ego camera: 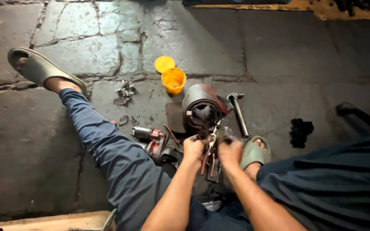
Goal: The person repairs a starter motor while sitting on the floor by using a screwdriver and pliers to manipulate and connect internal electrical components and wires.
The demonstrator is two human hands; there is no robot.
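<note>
Head view: person sits on stone floor (279,51), legs spread so the work lies between them. Left hand (193,149) fingers curl shut around red-handled pliers (206,156), jaws up at a small metal part (213,137). Right hand (230,150) fingers closed on that part, steadying it. Cylindrical motor housing (203,110), hammer (237,112), yellow tub (173,80) near, within reach.
</note>
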